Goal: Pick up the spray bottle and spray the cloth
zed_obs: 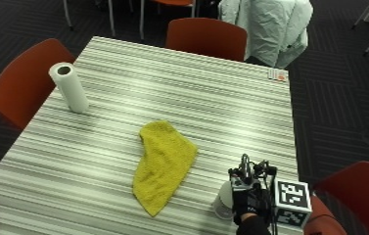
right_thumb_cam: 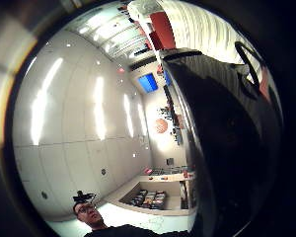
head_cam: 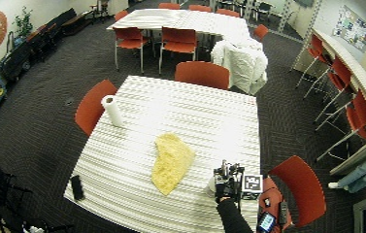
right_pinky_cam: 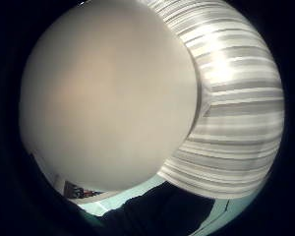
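Near the striped desk [zed_obs: 171, 88] front edge: black-gloved right hand [zed_obs: 249, 199] beside pale rounded spray bottle [zed_obs: 223, 205], grip cannot be told; crumpled yellow terry cloth [zed_obs: 161, 164] mid-desk; white paper-towel roll [zed_obs: 69, 87] upright, well apart.

Gloved right hand [zed_obs: 248, 201] low over table's near edge, forearm outstretched

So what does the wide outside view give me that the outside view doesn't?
Only the wide outside view shows the dark flat object near the table's corner and the further table behind. Only the outside view shows the small cards by the far edge. Both show the yellow cloth, the paper towel roll, and the gloved right hand at the pale spray bottle.
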Available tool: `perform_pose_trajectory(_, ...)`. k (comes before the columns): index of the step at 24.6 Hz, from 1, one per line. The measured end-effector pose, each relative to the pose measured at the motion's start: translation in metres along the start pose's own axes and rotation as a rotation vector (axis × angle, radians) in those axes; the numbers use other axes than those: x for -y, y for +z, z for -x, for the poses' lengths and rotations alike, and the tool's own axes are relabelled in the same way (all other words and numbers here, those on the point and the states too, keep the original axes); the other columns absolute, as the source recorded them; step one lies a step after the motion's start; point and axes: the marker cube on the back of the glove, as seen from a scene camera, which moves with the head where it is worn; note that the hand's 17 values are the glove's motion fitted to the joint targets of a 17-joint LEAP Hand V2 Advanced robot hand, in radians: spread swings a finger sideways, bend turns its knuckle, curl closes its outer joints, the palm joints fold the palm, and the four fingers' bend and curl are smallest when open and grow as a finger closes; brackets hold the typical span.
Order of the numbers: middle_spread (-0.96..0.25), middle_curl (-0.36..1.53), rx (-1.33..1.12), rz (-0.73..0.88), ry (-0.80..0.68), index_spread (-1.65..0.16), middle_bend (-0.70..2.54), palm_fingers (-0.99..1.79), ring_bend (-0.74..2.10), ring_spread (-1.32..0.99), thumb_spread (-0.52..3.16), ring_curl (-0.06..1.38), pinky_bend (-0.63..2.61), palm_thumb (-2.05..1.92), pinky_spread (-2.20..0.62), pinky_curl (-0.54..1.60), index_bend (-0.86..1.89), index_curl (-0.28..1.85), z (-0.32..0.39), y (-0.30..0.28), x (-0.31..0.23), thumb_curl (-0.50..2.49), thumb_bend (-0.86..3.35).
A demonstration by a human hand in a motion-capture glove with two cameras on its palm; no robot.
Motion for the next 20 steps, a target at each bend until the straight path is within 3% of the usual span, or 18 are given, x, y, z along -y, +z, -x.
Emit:
perform_pose_trajectory(6,-0.03,0.53,-0.024,-0.007,-0.036,-0.13,0.62,0.84,0.54,-0.08,1.03,0.43,0.11,1.21,0.10,0.14,0.53,0.52,0.027,-0.010,0.014,0.64,0.10)
perform_pose_trajectory(14,-0.02,0.53,-0.057,0.027,-0.114,-0.11,0.59,0.90,0.56,-0.09,0.97,0.45,0.14,1.23,0.07,0.17,0.48,0.53,0.119,-0.009,0.015,0.67,0.08)
perform_pose_trajectory(20,-0.02,0.54,-0.074,0.069,-0.124,-0.11,0.57,0.92,0.56,-0.10,0.92,0.47,0.14,1.23,0.06,0.19,0.46,0.54,0.136,0.008,0.015,0.69,0.07)
